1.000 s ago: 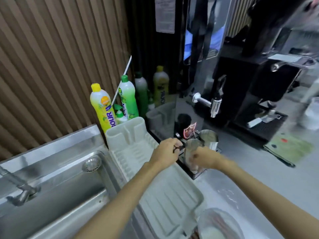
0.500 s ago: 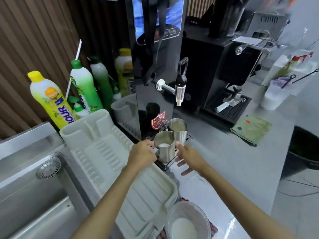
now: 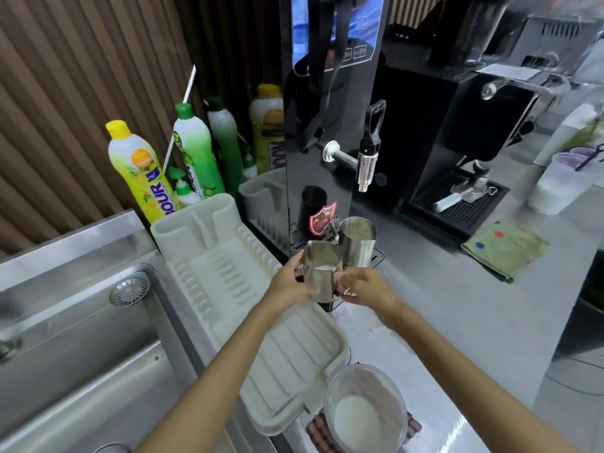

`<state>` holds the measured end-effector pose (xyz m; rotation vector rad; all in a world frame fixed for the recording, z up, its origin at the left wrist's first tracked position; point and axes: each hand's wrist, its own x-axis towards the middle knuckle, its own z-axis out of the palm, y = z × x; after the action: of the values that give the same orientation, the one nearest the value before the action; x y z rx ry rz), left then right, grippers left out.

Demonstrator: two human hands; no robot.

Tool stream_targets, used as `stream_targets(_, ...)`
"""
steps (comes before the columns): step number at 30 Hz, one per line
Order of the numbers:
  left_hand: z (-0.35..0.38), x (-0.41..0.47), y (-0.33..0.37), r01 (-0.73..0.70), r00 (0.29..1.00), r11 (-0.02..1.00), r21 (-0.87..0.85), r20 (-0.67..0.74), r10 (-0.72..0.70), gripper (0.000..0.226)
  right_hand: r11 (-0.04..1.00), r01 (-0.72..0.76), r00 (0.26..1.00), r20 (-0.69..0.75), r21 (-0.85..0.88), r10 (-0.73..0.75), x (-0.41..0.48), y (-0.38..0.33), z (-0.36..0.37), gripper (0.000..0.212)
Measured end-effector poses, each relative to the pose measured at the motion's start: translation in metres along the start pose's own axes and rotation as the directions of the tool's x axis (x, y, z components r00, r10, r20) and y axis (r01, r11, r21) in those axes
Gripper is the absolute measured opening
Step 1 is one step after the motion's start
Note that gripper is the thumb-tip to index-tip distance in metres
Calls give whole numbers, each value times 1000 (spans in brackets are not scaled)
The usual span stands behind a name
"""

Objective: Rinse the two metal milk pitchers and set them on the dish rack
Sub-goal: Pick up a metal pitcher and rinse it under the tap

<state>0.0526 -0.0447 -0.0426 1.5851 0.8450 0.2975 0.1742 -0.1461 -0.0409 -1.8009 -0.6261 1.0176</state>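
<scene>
Two metal milk pitchers stand close together on a small black drip tray [image 3: 378,257] below the tap of a black dispenser. The near pitcher [image 3: 322,273] has a little milk in its bottom. My left hand [image 3: 287,286] grips its left side. My right hand [image 3: 366,287] closes on its lower right side. The far pitcher [image 3: 358,241] stands untouched just behind, to the right. The white plastic dish rack [image 3: 228,273] lies directly left of the pitchers, with nothing on it.
A steel sink [image 3: 81,338] is left of the rack. Several soap bottles [image 3: 140,171] line the wall behind. The black dispenser [image 3: 327,125] and an espresso machine [image 3: 457,142] stand behind the pitchers. A plastic cup of milk [image 3: 362,410] sits near me, a green cloth [image 3: 505,246] to the right.
My right hand, open beside the near pitcher half a second ago, has closed onto it. My left hand keeps its grip. The view has shifted right since a second ago.
</scene>
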Motion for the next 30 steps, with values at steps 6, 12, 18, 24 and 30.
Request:
stream_targets(6, -40, -37, -5, -154, 981, 983, -97, -132, 141, 64, 990, 135, 971, 204, -27, -127, -19, -46, 14, 14)
stream_targets(12, -111, -93, -16, -263, 813, 946, -189, -571, 112, 59, 971, 237, 884, 413, 6, -219, -20, -96, 107, 17)
stream_targets(18, -206, -161, -64, -225, 766, 935, -275, -643, -5, 29, 991, 112, 847, 515, 70, -132, -19, -101, 241, 16)
stream_targets(24, -306, -200, -145, -90, 555, 915, -392, -783, -281, 11, 996, 1, 834, 549, 94, -53, -29, -76, 343, 12)
stream_targets(30, -374, -178, -196, 266, 495, 918, -293, -776, -391, 79, 983, 1, 862, 499, 185, -95, -40, -57, 389, 11)
